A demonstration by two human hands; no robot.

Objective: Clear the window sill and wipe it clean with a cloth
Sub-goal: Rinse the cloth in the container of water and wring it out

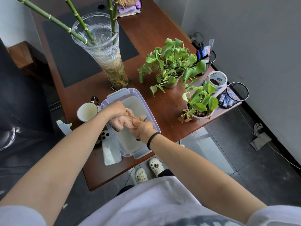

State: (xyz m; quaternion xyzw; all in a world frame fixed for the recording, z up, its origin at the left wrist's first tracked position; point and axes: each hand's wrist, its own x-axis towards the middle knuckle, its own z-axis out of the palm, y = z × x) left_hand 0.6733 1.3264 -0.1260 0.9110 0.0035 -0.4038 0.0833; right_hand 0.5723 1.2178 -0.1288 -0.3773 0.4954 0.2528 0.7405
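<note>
Two hands, one cloth: left hand [118,110] clenched round the far end of the pink cloth [121,122], right hand [143,128] clamped on the near end, with the cloth bunched and twisted between them, inside the rim of one clear plastic container [136,94] with clip flaps at its ends. One black band [153,139] round the right wrist. To the left of the container, one white mug [88,111], one white phone [112,154] lying face down and touching the container's side, and one pale spray bottle [63,126] at the desk edge. Behind the container, one tall glass vase [107,54] with four bamboo stalks [53,20] and murky water low down. To the right, two potted pothos plants, the larger [171,62] farther off and the smaller [200,101] nearer, with brown leaves at its rim. Beyond them, two black mesh pen holders, one upright [211,57] with pens in it and one tipped on its side [236,95]; between them, one roll of tape [217,80]. At the far end, one stack of folded purple cloths [128,9]. All on a reddish-brown wooden desk [162,124] with one dark mat [78,59]. Around it, grey walls [252,38], grey floor tiles [244,152], a white cable [257,128] along the skirting. Two white clogs [156,166] on the floor at the near desk edge.
</note>
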